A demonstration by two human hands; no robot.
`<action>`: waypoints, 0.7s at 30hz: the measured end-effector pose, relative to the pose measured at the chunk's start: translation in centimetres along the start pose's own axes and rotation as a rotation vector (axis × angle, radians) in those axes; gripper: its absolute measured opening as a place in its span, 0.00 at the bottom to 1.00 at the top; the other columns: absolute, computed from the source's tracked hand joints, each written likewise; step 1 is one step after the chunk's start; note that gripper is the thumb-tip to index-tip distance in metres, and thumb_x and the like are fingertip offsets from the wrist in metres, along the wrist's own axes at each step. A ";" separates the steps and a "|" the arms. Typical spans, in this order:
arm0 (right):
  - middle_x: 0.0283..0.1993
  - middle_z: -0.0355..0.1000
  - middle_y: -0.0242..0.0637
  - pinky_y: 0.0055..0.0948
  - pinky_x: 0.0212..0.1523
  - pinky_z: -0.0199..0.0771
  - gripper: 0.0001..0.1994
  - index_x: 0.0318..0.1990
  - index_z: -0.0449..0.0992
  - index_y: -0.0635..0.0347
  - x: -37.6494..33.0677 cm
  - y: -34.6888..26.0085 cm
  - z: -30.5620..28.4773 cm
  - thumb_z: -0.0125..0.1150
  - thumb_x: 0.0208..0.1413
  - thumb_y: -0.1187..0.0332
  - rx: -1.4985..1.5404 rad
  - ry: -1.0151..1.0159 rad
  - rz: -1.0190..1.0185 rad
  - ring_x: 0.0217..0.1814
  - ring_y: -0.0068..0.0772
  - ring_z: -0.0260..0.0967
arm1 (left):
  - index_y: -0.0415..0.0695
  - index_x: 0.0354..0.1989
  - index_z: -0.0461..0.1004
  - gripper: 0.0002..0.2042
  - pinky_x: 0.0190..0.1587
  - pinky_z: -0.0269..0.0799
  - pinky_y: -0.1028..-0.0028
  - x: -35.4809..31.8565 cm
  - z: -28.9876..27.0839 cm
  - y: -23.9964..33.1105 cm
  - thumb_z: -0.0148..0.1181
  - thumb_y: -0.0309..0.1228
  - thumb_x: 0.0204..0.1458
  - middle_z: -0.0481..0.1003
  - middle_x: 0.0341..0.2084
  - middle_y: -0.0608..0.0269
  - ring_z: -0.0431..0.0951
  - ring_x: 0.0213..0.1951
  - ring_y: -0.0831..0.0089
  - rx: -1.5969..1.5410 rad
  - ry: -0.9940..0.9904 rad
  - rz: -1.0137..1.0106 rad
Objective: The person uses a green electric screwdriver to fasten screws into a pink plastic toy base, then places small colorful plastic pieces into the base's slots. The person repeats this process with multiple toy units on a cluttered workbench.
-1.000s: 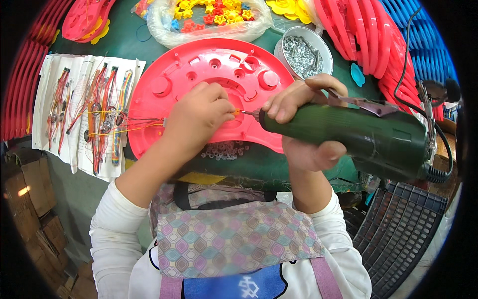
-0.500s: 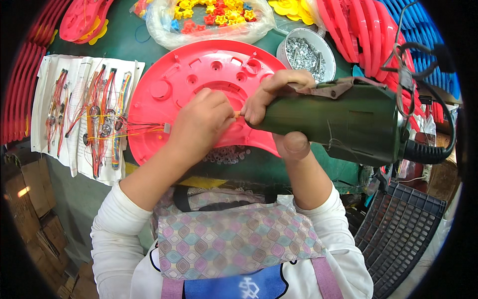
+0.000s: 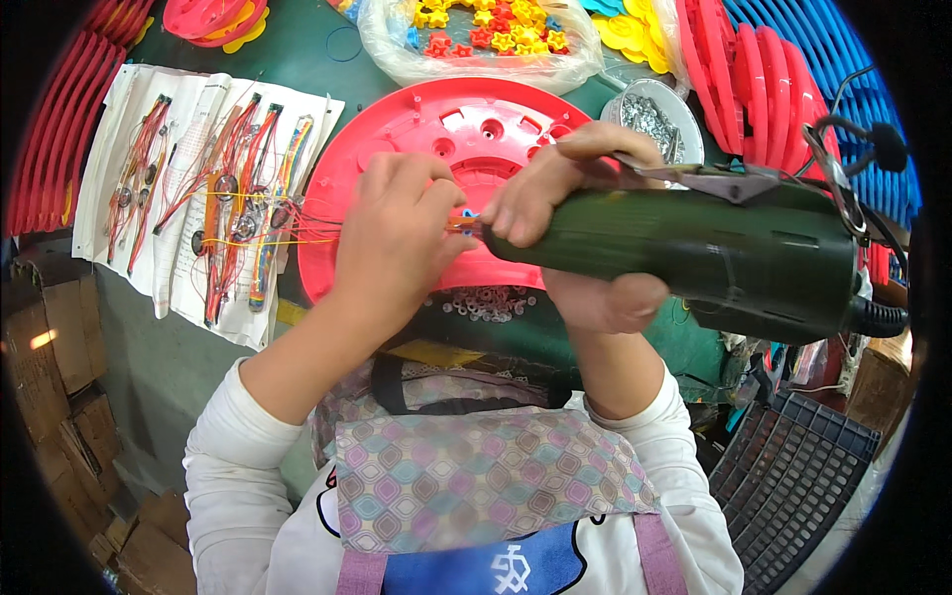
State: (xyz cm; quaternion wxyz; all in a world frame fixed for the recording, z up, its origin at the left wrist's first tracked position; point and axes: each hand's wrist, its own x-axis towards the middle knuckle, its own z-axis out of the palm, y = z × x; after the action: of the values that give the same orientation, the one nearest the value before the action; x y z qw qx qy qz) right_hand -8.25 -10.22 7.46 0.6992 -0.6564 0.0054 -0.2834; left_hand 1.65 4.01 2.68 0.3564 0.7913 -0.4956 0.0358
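One dark green power screwdriver (image 3: 684,243) sits in the grip of the right hand (image 3: 550,188), its front end just beside a small orange part (image 3: 462,224) that the left hand (image 3: 397,223) pinches over a red plastic shell (image 3: 397,139) on the green worktop (image 3: 327,84), near a white bowl (image 3: 687,117) of screws (image 3: 647,124)

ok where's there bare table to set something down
Best: the green table between the papers and the clear bag, though a thin blue loop lies there; a smaller patch shows below the green power tool. Crowded: around the red shell and white tub.
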 end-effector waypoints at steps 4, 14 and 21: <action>0.30 0.73 0.40 0.39 0.39 0.81 0.45 0.56 0.62 0.66 0.4 1.4 1.0 0.68 0.50 0.31 0.037 -0.033 0.017 0.33 0.34 0.74 | 0.42 0.29 0.76 0.10 0.47 0.69 0.58 -0.4 -0.3 -0.9 0.71 0.23 0.37 0.73 0.42 0.61 0.70 0.48 0.57 0.111 0.002 0.029; 0.36 0.74 0.39 0.33 0.46 0.75 0.41 0.58 0.64 0.68 1.0 3.2 1.2 0.73 0.48 0.43 0.068 -0.100 0.061 0.41 0.31 0.72 | 0.43 0.34 0.76 0.15 0.48 0.69 0.60 -0.6 0.5 -1.6 0.70 0.22 0.35 0.71 0.43 0.61 0.69 0.48 0.57 -0.003 -0.040 -0.016; 0.28 0.72 0.40 0.38 0.38 0.81 0.48 0.57 0.60 0.69 1.3 1.0 1.3 0.64 0.51 0.29 0.048 -0.078 0.070 0.33 0.36 0.74 | 0.45 0.36 0.75 0.18 0.51 0.69 0.60 -0.7 -0.1 -1.8 0.73 0.23 0.34 0.70 0.45 0.60 0.69 0.49 0.56 -0.065 -0.084 0.003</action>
State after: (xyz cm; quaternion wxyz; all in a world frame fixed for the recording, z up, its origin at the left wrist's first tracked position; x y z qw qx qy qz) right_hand -6.32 -9.61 7.16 0.7239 -0.6494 -0.0053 -0.2330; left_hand 2.78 5.09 1.48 0.3609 0.7793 -0.5122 -0.0129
